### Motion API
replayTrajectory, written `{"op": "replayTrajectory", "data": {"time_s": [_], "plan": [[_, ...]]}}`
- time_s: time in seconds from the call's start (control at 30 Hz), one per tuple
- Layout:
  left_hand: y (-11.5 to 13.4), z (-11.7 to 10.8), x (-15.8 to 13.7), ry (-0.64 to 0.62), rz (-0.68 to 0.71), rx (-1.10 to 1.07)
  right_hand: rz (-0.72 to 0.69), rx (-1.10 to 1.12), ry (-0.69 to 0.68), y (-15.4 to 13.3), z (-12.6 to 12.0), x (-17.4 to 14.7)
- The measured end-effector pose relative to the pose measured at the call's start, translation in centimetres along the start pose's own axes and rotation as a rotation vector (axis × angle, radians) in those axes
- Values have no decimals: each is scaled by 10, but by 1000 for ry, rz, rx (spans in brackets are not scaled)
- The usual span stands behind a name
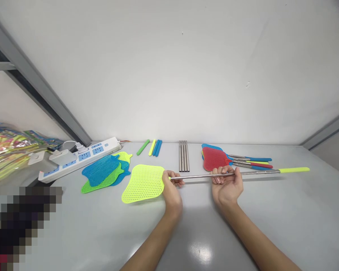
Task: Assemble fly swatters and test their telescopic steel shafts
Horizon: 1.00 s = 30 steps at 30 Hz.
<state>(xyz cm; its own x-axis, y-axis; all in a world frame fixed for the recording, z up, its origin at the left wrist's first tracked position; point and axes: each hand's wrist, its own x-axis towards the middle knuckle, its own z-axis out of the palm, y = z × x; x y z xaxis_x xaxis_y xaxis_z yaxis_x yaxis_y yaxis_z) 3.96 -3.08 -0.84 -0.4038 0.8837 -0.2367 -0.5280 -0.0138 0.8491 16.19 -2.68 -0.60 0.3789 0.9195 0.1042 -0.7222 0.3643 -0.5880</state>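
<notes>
Across the front of me lies a yellow fly swatter [143,183] with a long, extended metal rod and a yellow handle at the right end. My left hand [172,190] is closed where its perforated head meets the rod. Farther along, my right hand [227,186] has its fingers curled around the middle of the rod, palm turned up. Just behind the right hand, a red fly swatter [214,159] rests on a pile of others with short rods. Loose blue swatter heads [101,170], with green and yellow ones, are stacked left of the held head.
Several metal rods [184,156] stand in a row near the wall. Left of them are blue handle sleeves [158,148], a yellow one and a green one [142,147]. A power strip [84,156] with plugs and plastic-wrapped goods [11,150] occupy the left side.
</notes>
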Motion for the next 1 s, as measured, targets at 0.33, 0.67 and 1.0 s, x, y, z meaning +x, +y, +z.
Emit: {"op": "replayTrajectory", "data": {"time_s": [0.33,0.67,1.0], "plan": [[0,3,0,16,-3,-17,206,-57,212,15,-8,1],[-1,4,-2,26,-17,-8,190,-89,201,13,-8,1],[-2,2,-3,23,-13,-2,184,-105,249,13,-7,0]]}}
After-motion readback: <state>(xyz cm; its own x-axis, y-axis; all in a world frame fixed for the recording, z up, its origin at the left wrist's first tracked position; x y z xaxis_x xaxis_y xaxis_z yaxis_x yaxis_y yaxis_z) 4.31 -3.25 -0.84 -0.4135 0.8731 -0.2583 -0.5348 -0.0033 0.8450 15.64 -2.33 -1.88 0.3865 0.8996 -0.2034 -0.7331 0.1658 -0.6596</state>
